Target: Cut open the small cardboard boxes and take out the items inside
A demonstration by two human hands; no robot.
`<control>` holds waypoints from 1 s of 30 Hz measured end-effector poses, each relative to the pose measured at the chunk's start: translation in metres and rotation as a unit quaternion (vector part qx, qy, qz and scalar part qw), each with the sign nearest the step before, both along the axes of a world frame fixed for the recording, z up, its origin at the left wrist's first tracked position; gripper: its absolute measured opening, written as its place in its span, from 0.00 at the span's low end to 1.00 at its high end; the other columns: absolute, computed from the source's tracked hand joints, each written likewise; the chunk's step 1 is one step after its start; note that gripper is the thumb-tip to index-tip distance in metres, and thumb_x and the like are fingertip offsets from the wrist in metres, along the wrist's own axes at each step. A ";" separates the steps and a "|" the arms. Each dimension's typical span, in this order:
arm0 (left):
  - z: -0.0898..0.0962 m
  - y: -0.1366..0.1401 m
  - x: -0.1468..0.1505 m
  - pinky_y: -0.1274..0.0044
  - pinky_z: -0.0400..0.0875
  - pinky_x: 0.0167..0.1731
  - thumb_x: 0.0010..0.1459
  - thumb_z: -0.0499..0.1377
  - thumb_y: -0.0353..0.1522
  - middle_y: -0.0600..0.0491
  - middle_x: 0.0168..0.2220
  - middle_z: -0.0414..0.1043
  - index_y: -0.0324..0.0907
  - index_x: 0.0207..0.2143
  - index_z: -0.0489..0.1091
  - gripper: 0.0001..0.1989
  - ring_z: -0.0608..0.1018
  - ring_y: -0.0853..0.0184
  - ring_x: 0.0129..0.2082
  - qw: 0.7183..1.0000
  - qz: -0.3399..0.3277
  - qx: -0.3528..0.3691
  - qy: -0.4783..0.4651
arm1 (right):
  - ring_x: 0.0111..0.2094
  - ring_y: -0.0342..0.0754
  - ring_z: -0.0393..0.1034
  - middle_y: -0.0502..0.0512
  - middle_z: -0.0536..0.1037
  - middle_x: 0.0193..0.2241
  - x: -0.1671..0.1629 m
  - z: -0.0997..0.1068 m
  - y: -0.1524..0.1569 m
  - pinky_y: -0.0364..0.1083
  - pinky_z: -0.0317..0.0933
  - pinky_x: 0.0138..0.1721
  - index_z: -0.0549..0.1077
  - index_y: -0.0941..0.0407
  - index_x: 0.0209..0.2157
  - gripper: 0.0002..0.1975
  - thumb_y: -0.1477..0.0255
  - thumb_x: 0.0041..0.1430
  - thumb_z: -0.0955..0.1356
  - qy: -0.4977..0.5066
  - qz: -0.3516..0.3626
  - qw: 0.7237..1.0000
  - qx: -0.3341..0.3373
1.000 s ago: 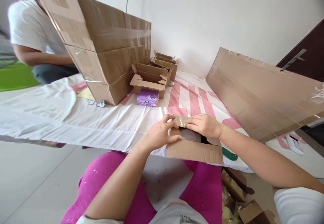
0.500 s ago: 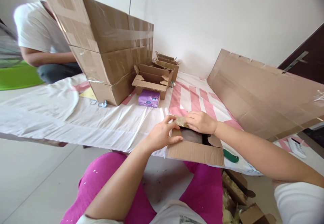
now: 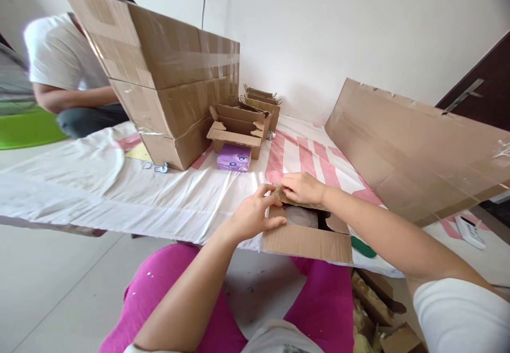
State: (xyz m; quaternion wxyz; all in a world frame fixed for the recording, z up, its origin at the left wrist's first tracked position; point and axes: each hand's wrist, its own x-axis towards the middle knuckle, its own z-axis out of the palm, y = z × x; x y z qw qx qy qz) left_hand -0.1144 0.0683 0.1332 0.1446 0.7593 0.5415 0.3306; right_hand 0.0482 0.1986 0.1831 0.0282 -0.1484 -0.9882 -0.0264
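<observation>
An open cardboard box (image 3: 306, 244) sits at the table's near edge in front of me, its near flap folded outward. Inside it, a rounded, pale, wrapped thing (image 3: 302, 217) shows in part; its kind I cannot make out. My left hand (image 3: 258, 210) grips the box's left side, thumb on the near part and fingers at the far left corner. With fingers curled, my right hand (image 3: 305, 187) grips the far flap (image 3: 295, 202), which carries a shiny tan strip like packing tape. Under my right forearm lies a green-handled tool (image 3: 363, 246), partly hidden.
Stacked taped cartons (image 3: 179, 103) stand left, with a person (image 3: 59, 60) crouching behind them. Open small boxes (image 3: 239, 129) and a purple tissue pack (image 3: 234, 158) lie ahead. A large cardboard sheet (image 3: 414, 151) leans at right. Cardboard scraps (image 3: 374, 300) lie below the table.
My right hand has shifted left along the far flap, closer to my left hand. The flap now tilts further over the box opening. My left hand stays on the box corner.
</observation>
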 end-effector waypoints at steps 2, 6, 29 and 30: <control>0.000 0.000 0.000 0.67 0.74 0.44 0.53 0.64 0.40 0.47 0.57 0.60 0.45 0.40 0.74 0.13 0.77 0.59 0.44 1.000 0.002 0.001 0.002 | 0.31 0.46 0.65 0.55 0.74 0.31 -0.003 -0.002 0.001 0.43 0.54 0.33 0.70 0.57 0.30 0.06 0.77 0.58 0.62 0.005 -0.010 1.000 -0.008; 0.001 0.001 0.001 0.66 0.74 0.45 0.53 0.64 0.40 0.47 0.57 0.61 0.45 0.39 0.74 0.13 0.77 0.59 0.44 1.000 0.005 0.004 0.006 | 0.31 0.45 0.64 0.54 0.74 0.32 -0.004 -0.003 0.003 0.43 0.54 0.34 0.69 0.57 0.31 0.05 0.79 0.56 0.62 0.063 -0.059 0.995 -0.047; -0.001 -0.001 0.000 0.65 0.74 0.47 0.55 0.62 0.41 0.47 0.58 0.60 0.45 0.41 0.73 0.13 0.75 0.56 0.50 1.000 0.000 0.000 0.011 | 0.17 0.43 0.65 0.49 0.71 0.16 -0.003 -0.018 0.032 0.42 0.54 0.21 0.63 0.55 0.22 0.10 0.74 0.54 0.66 0.176 -0.415 0.846 -0.285; -0.001 -0.001 0.000 0.65 0.74 0.47 0.55 0.62 0.41 0.47 0.58 0.60 0.46 0.41 0.73 0.13 0.75 0.56 0.50 1.000 -0.001 0.003 0.010 | 0.17 0.43 0.65 0.49 0.72 0.16 0.000 -0.019 0.033 0.41 0.55 0.21 0.64 0.55 0.22 0.09 0.75 0.54 0.66 0.188 -0.418 0.838 -0.297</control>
